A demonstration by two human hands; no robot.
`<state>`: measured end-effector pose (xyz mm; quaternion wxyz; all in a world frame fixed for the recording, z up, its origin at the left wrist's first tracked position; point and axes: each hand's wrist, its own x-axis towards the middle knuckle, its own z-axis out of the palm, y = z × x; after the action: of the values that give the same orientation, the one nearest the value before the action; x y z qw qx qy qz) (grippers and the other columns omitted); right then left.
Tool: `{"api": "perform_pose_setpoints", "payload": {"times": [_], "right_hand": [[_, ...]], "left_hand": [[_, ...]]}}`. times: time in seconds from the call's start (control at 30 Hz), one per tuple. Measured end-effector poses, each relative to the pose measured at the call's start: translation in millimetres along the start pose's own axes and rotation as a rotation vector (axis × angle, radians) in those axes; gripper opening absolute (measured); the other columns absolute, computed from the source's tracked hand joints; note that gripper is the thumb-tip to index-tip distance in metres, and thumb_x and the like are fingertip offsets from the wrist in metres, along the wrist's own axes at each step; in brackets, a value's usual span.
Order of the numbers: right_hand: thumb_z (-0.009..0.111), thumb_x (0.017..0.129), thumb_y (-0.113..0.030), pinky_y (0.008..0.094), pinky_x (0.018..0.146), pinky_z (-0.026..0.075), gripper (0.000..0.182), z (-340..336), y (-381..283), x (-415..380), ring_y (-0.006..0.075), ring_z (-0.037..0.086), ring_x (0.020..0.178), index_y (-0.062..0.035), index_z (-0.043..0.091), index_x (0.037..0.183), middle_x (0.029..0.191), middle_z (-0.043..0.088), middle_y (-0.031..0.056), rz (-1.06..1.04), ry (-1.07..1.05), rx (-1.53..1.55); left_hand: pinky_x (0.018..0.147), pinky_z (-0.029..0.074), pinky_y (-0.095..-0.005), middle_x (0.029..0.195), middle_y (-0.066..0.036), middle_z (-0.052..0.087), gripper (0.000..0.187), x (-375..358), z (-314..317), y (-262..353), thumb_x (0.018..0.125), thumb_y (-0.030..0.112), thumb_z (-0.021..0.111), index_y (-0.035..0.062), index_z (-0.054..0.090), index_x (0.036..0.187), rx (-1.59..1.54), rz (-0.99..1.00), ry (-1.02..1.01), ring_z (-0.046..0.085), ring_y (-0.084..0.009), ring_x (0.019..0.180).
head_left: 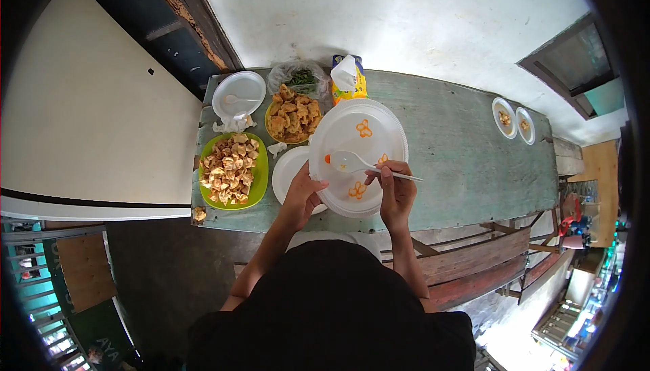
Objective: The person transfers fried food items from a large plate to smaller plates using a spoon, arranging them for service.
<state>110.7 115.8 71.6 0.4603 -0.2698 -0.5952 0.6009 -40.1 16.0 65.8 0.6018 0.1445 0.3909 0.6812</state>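
Note:
A large white round plate with orange sauce patterns in several spots is held up over the table's front edge. My left hand grips its lower left rim, thumb on top. A white plastic spoon is pinched in my right hand above the plate, its bowl over the plate's middle by an orange dab. Another white plate lies on the table, partly hidden beneath the held one. Behind my left hand stands a yellow bowl of fried pieces.
A green plate of folded fried pieces sits at the left, below a white plate with a spoon. A plastic bag with greens and a tissue pack stand behind. Two small plates lie far right; a bench stands in front.

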Motion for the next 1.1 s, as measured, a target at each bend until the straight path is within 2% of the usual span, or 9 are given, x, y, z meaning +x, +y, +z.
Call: {"api": "perform_pose_setpoints", "payload": {"times": [0.23,0.33,0.4,0.53,0.6,0.67,0.7,0.73,1.1], "right_hand": [[0.046,0.091,-0.003,0.0280,0.072,0.046,0.007,-8,3,-4,0.0158,0.059,0.070,0.0027,0.050,0.094,0.077,0.058,0.0103,0.015,0.038,0.029],[0.046,0.092,-0.006,0.0256,0.067,0.044,0.009,-13,2,-4,0.0141,0.058,0.068,0.0018,0.050,0.093,0.076,0.059,0.0100,0.027,0.069,0.024],[0.046,0.093,-0.010,0.0232,0.061,0.039,0.011,-21,6,-1,0.0119,0.054,0.064,0.0008,0.050,0.092,0.078,0.059,0.0100,0.016,0.078,0.144],[0.044,0.094,-0.014,0.0216,0.057,0.037,0.012,-34,-6,20,0.0119,0.056,0.067,-0.0028,0.048,0.096,0.079,0.060,0.0099,0.003,-0.046,0.069],[0.045,0.094,-0.014,0.0208,0.056,0.036,0.012,-34,-10,30,0.0116,0.056,0.067,-0.0027,0.049,0.095,0.079,0.059,0.0085,0.019,-0.091,0.012],[0.045,0.094,-0.013,0.0200,0.055,0.035,0.011,-35,-8,37,0.0108,0.056,0.068,-0.0025,0.050,0.094,0.079,0.059,0.0074,0.098,-0.275,-0.019],[0.046,0.094,-0.013,0.0193,0.054,0.035,0.012,-32,-7,37,0.0102,0.056,0.068,-0.0025,0.050,0.094,0.079,0.060,0.0071,0.115,-0.270,-0.018],[0.046,0.094,-0.013,0.0193,0.054,0.035,0.012,-32,-3,38,0.0102,0.056,0.068,-0.0025,0.050,0.094,0.079,0.060,0.0071,0.113,-0.272,-0.017],[0.046,0.094,-0.012,0.0209,0.062,0.040,0.012,-33,9,37,0.0106,0.056,0.069,-0.0008,0.051,0.093,0.080,0.059,0.0060,0.260,-0.302,0.048]], "left_hand": [[0.084,0.052,-0.0362,0.120,-0.016,0.050,0.057,-5,3,-1,0.080,0.008,0.052,-0.0016,0.029,0.132,-0.011,0.008,0.019,0.058,-0.0242,0.103],[0.084,0.052,-0.0363,0.119,-0.016,0.050,0.054,-8,3,-3,0.083,0.012,0.050,-0.0014,0.030,0.131,0.007,0.020,0.020,0.057,-0.0239,0.103],[0.084,0.050,-0.0341,0.116,-0.014,0.054,0.044,-6,-1,-6,0.088,0.021,0.045,-0.0015,0.038,0.126,-0.012,0.017,0.097,0.058,-0.0215,0.102],[0.084,0.047,-0.0310,0.108,-0.012,0.058,0.041,10,-22,-5,0.091,0.030,0.041,-0.0010,0.047,0.117,-0.036,-0.075,0.167,0.059,-0.0180,0.098],[0.082,0.046,-0.0289,0.102,-0.010,0.060,0.040,18,-31,5,0.092,0.032,0.040,-0.0007,0.052,0.112,0.123,-0.171,0.012,0.059,-0.0156,0.092],[0.080,0.047,-0.0284,0.100,-0.010,0.060,0.040,27,-34,8,0.092,0.032,0.041,-0.0007,0.052,0.112,0.173,-0.166,0.025,0.059,-0.0145,0.088],[0.080,0.047,-0.0280,0.099,-0.010,0.060,0.040,31,-36,11,0.092,0.032,0.041,-0.0009,0.052,0.112,0.208,-0.254,0.017,0.059,-0.0143,0.087],[0.079,0.047,-0.0276,0.099,-0.010,0.060,0.040,33,-38,13,0.092,0.032,0.041,-0.0011,0.052,0.111,0.242,-0.339,0.012,0.059,-0.0140,0.087],[0.077,0.047,-0.0260,0.098,-0.009,0.060,0.037,32,-31,23,0.091,0.030,0.043,-0.0008,0.054,0.109,0.264,-0.367,0.024,0.060,-0.0133,0.085]]}}
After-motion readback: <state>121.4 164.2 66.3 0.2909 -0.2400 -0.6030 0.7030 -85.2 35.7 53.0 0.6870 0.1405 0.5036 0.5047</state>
